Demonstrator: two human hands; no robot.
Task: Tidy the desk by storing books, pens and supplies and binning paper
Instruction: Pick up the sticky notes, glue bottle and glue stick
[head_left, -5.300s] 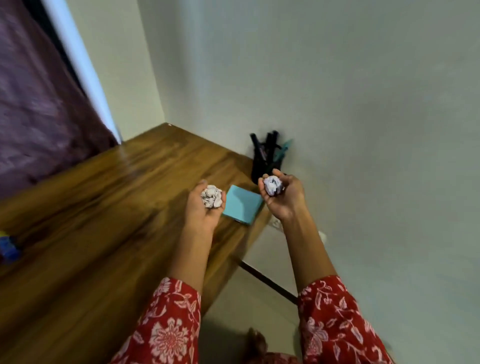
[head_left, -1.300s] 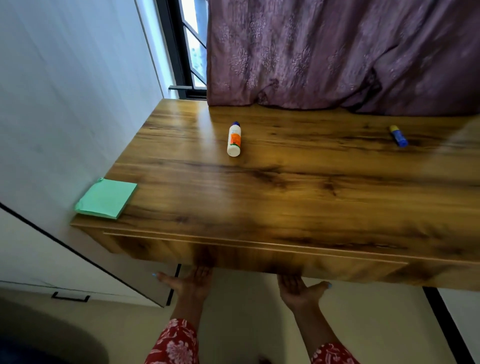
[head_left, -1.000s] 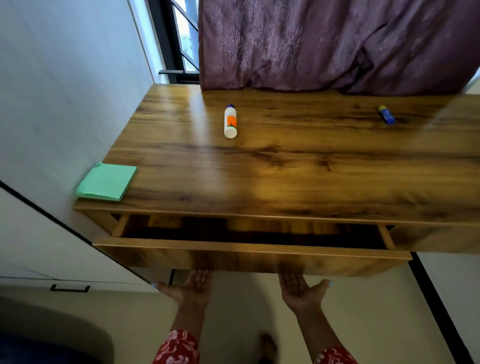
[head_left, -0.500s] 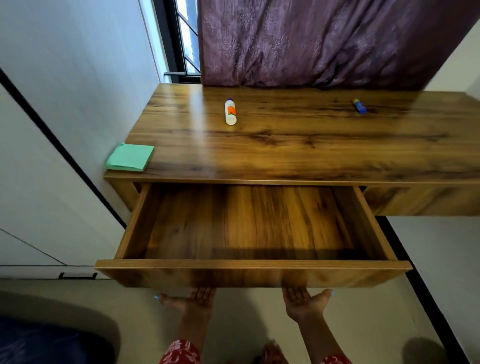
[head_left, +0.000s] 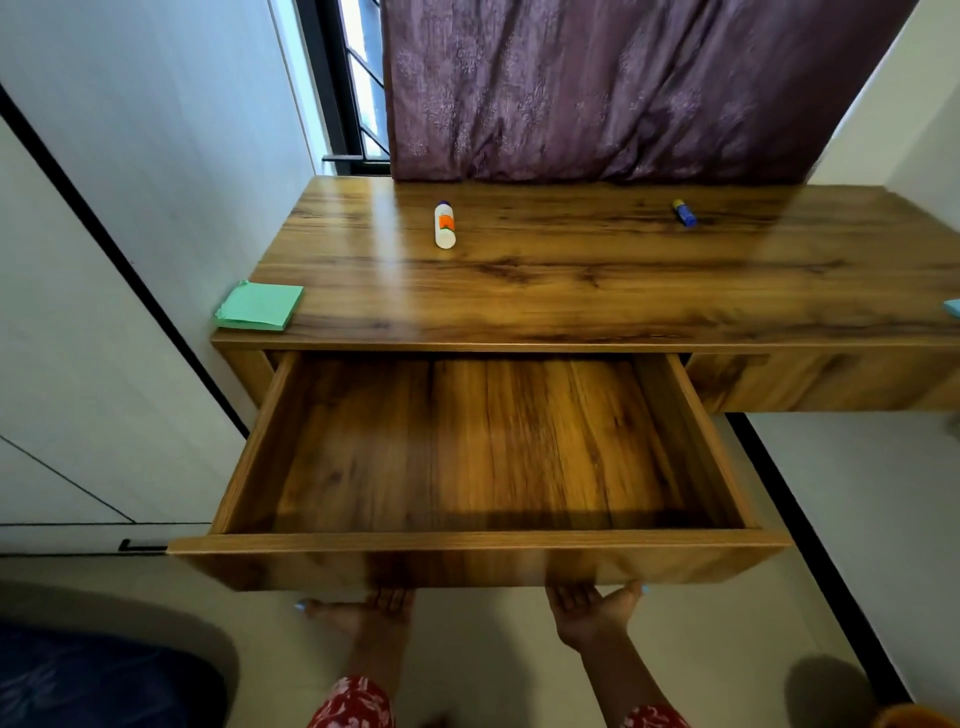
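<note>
**Wood-grain drawer drawn out beneath the desk**

Wood-grain board forms both the desk (head_left: 597, 291) and the drawer (head_left: 483, 558), which is shown pulled well out, its floor bare. The left hand (head_left: 371, 616) and the right hand (head_left: 592, 610) are placed palm-up under the lower edge of the drawer front; the fingertips are hidden beneath the panel, so it cannot be told whether they are hooked on the edge or merely laid against it. Nothing else is held in either hand.

On the desk, three supplies are seen well apart: a green pad (head_left: 260, 306) at the left front corner, a white bottle (head_left: 444, 224) lying on its side toward the back, and a small blue stick (head_left: 684, 213) further right. A blue corner (head_left: 951, 307) is cut off at the right margin. A purple curtain (head_left: 623, 88) hangs behind.

The step in hand is judged to be the opening of storage. Next, the hands are to be freed from the drawer front, a supply is to be picked up, probably the pad as the nearest, and set inside. The bottle, being round and on its side, may roll if nudged.
</note>
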